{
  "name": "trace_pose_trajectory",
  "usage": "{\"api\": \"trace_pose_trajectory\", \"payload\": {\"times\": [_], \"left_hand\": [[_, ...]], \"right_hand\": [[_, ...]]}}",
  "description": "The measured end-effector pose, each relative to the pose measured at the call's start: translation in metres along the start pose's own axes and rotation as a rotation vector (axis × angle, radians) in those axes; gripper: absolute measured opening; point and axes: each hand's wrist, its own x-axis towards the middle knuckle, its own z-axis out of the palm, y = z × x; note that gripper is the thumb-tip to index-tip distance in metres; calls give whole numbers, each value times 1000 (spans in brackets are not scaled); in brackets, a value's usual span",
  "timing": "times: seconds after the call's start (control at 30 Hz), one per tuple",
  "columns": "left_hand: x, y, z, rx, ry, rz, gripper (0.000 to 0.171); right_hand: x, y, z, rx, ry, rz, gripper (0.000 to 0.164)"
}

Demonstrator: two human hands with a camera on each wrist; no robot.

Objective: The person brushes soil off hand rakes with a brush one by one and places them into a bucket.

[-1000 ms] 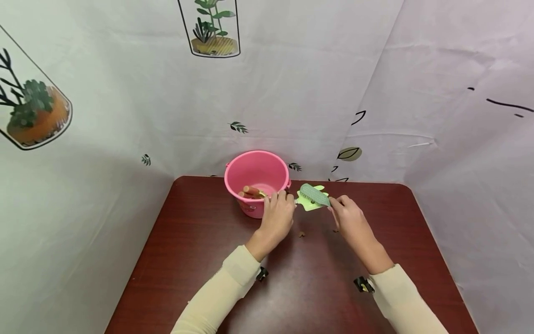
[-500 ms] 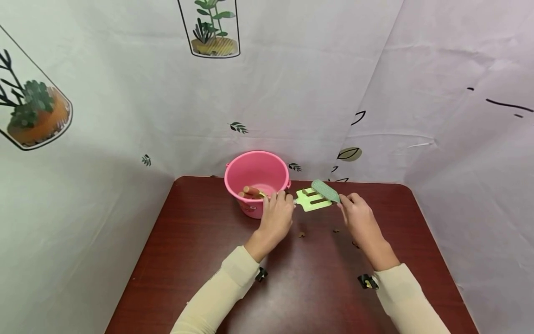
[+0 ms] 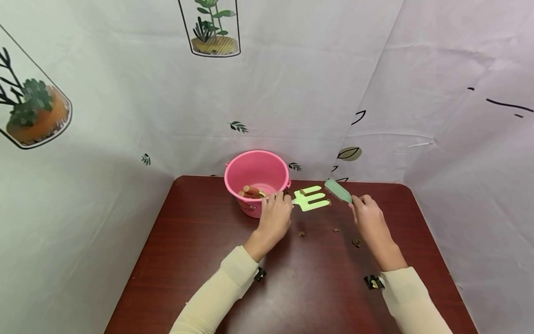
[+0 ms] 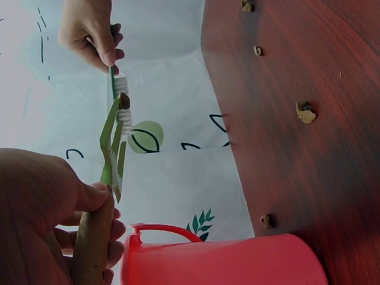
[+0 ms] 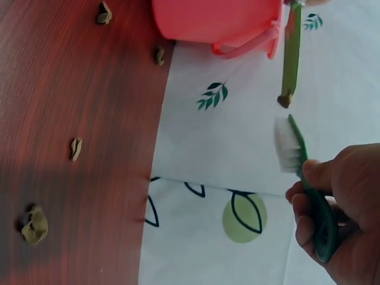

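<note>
My left hand (image 3: 273,213) grips the wooden handle of a small garden fork (image 3: 306,199) with three pale green tines, held level beside the pink bucket's rim. A brown dried scrap (image 4: 123,101) clings at a tine tip in the left wrist view. To the right of the tines, my right hand (image 3: 371,220) holds a green brush (image 3: 338,191) by its handle, thumb along it. Its white bristles (image 5: 287,145) point toward the fork side, with a gap between brush head and tine tip in the right wrist view.
The pink bucket (image 3: 249,208) stands at the table's back edge with wooden-handled tools (image 3: 251,189) inside. Several brown dried scraps lie about the dark red table (image 3: 187,260), among them one scrap (image 3: 301,234) before the fork and another (image 3: 356,242) near my right wrist. A patterned cloth (image 3: 292,93) hangs behind.
My right hand has drawn the brush rightward along the fork and off its tines, uncovering them. Its arm's shift exposes scraps on the table. My left hand and the fork have hardly moved.
</note>
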Motion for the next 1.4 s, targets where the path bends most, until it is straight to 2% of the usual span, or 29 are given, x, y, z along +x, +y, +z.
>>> {"api": "trace_pose_trajectory", "payload": {"times": [0.1, 0.23, 0.4, 0.5, 0.63, 0.87, 1.2, 1.4], "left_hand": [[1, -1, 1, 7, 13, 0, 15], [2, 0, 2, 6, 14, -2, 14], [2, 1, 2, 4, 9, -9, 12], [2, 3, 3, 10, 14, -11, 11], [1, 4, 2, 17, 16, -7, 11], [-1, 6, -1, -7, -33, -8, 13], [2, 6, 1, 7, 7, -3, 10], [2, 4, -1, 1, -16, -11, 13]], "right_hand": [[0, -3, 3, 50, 39, -44, 25], [0, -13, 7, 115, 96, -151, 26], [-1, -31, 13, 137, 118, -255, 29], [-1, -40, 16, 129, 112, -281, 29], [-1, -48, 18, 98, 100, -269, 28], [1, -49, 17, 64, 85, -218, 26], [6, -35, 12, 34, 82, -162, 28], [7, -25, 12, 24, 91, -132, 27]]}}
